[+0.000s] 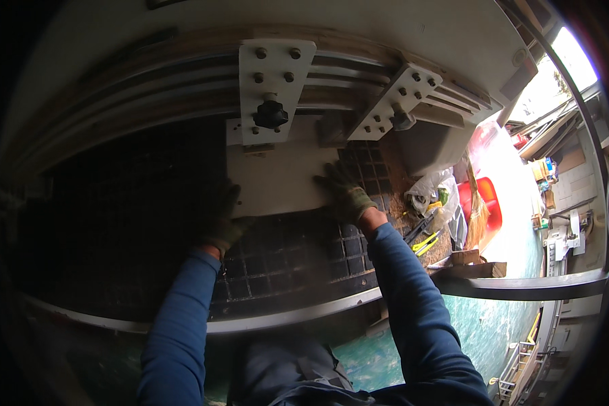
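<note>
A pale flat rectangular board [277,179] lies on the black gridded bed of a machine, its far end under a white bolted bracket. My left hand [220,220], in a dark work glove, is at the board's left edge near its front corner; thumb and fingers look apart, though deep shadow hides much of them. Against the right edge rests my right hand [345,193], in a greenish glove, its fingers spread and their tips touching the board. Neither hand is wrapped around anything.
Above the board, the white bracket [275,74] carries a black knob [271,114]; a second bracket [396,101] stands to its right. A white bag [436,186], yellow-handled tool [426,243], straw broom [478,216] and red container [492,203] sit at right. A curved metal rail [534,287] crosses nearby.
</note>
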The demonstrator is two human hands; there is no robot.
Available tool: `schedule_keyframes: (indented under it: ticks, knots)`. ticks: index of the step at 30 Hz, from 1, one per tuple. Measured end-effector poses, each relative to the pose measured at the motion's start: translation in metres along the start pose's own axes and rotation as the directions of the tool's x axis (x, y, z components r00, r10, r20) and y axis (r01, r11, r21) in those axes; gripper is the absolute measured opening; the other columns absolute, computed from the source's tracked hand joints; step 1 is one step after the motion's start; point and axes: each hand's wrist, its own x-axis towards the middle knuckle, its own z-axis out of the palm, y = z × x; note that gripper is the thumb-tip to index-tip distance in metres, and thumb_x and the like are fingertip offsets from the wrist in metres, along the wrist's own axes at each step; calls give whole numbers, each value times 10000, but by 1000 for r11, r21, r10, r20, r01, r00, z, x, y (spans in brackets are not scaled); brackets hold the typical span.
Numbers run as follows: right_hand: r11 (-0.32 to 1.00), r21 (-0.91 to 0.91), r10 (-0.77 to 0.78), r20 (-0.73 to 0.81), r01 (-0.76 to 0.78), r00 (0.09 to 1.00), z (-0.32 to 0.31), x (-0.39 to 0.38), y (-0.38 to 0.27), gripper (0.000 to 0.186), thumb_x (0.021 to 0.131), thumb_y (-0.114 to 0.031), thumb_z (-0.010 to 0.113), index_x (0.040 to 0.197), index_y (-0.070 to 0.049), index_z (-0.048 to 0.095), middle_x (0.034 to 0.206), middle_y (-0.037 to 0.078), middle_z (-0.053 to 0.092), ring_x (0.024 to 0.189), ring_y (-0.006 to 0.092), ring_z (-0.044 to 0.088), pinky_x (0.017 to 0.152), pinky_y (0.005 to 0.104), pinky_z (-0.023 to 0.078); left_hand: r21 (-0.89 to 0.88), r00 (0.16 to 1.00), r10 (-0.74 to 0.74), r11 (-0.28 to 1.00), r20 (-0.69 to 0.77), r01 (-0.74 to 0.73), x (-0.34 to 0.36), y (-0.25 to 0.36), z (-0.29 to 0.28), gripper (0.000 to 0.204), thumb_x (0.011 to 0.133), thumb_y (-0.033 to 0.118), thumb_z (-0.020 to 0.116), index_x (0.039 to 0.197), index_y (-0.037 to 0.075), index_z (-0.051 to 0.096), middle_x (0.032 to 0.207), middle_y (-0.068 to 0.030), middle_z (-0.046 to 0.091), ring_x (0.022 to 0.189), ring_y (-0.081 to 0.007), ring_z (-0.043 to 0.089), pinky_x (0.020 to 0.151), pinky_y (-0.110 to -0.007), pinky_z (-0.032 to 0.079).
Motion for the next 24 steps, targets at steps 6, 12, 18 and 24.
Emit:
schedule_keyframes:
  ticks: [6,12,18,24]
  knots:
    - [999,-45,-15,-32,13,999,-7,1,-5,845,751,-382,895,1517,-210,584,1665,223,389,1564,490,269,1294,573,251,33,970,-221,975,98,219,7,35,-17,879,821,422,898,1571,185,506,1678,-117,411,1573,-375,320,1291,-522,316]
    - [994,-105,10,-13,-12,1000,-14,-2,-24,806,797,-409,854,1505,-147,570,1598,214,461,1503,440,377,1241,542,335,-429,971,-225,872,79,237,-13,35,-7,921,865,398,869,1639,222,404,1697,-171,360,1562,-387,345,1272,-503,353]
    - [975,3,-207,-338,221,918,-117,1,-166,572,829,-259,862,1351,-99,688,1347,163,693,1246,385,653,1056,481,529,-202,867,-493,844,72,497,-122,36,-60,868,925,394,809,1648,182,378,1685,-213,356,1566,-418,328,1254,-536,367]
    - [912,-233,-406,-625,336,667,-265,79,-255,488,911,-241,777,1354,-72,662,1259,161,706,1137,366,677,991,486,552,294,843,-481,791,-242,536,-216,9,-111,661,926,425,697,1466,58,595,1578,-203,497,1523,-413,377,1301,-609,222]
